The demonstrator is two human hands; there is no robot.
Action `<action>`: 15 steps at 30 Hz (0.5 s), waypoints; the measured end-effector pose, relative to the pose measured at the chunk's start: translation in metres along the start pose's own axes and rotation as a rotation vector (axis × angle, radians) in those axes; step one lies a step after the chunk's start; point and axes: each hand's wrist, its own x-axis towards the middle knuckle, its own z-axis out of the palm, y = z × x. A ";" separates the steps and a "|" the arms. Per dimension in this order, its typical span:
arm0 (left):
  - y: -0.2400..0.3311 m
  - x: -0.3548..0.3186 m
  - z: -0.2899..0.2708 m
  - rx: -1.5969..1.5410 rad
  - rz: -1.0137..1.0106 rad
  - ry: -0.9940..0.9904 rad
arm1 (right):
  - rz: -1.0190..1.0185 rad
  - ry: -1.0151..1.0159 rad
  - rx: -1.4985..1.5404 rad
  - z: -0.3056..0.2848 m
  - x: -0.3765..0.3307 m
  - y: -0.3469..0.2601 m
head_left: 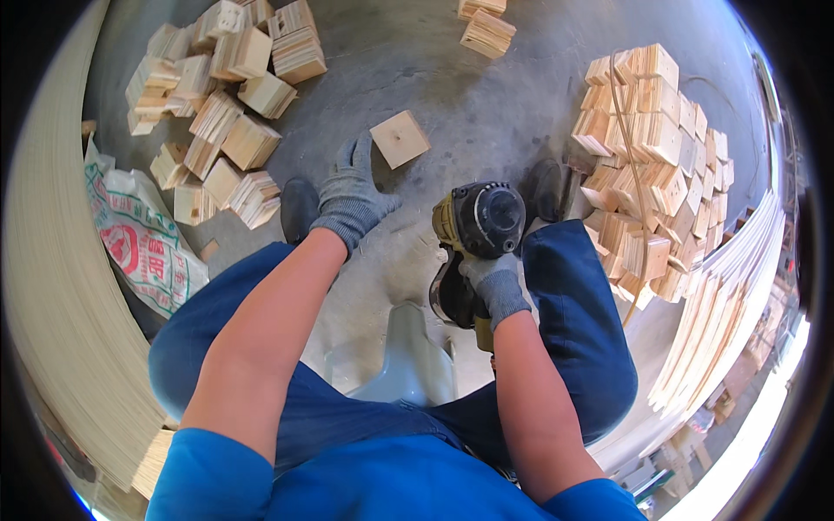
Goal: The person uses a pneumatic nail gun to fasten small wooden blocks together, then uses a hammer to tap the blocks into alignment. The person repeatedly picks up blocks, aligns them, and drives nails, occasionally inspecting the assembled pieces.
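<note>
Floor [400, 56] extends ahead of the power tool [479, 226] between block stacks [665, 143]. Left of it, a sack [152, 239] bears red-green print. Your right hand [499, 285] grips the tool; your spread left hand [352, 201] is near the square block [400, 139] ahead-left.

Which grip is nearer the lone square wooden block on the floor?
Left. The left grip is open just left of the wooden block; the right grip, holding a power tool, is farther, lower in the picture and to the right.
</note>
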 end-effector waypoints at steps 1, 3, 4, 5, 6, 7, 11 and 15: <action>-0.002 0.012 0.007 0.022 -0.009 -0.027 | -0.031 0.047 -0.010 0.003 -0.005 0.000; -0.006 0.037 0.029 0.027 0.031 0.033 | -0.016 0.058 0.062 0.007 -0.009 -0.002; -0.010 0.046 0.038 0.028 0.048 0.066 | -0.003 0.035 0.035 0.005 -0.012 -0.008; -0.011 0.053 0.044 0.033 0.051 0.071 | 0.013 0.013 0.004 0.000 -0.015 -0.014; -0.013 0.059 0.049 0.038 0.052 0.077 | -0.016 0.026 0.004 -0.003 -0.019 -0.017; -0.016 0.064 0.054 0.042 0.052 0.084 | -0.013 0.023 0.011 -0.002 -0.018 -0.016; -0.022 0.083 0.060 -0.028 -0.026 -0.014 | -0.020 0.071 0.076 -0.003 -0.019 -0.014; -0.019 0.076 0.047 -0.055 0.078 0.068 | -0.050 0.125 0.181 0.003 -0.019 -0.007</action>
